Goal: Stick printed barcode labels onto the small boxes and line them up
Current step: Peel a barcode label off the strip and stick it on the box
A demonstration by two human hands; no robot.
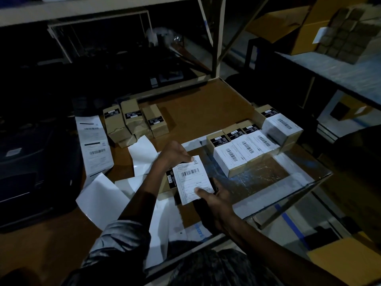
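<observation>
A white barcode label (191,178) lies over a small brown box (167,183) near the table's front middle. My left hand (175,154) pinches the label's far edge, while my right hand (214,196) holds the near end, thumb on the paper. To the right stands a row of labelled boxes (245,153), and one more labelled box (281,129) is stacked behind them. Unlabelled brown boxes (135,121) with black stickers cluster at the back left. A strip of printed labels (93,145) trails from the left.
Peeled white backing sheets (103,198) litter the brown table (198,112) around my arms. A dark printer (31,162) sits at the left. A glass sheet (268,178) overhangs the table's right edge. Shelving and cardboard cartons (309,21) stand behind and to the right.
</observation>
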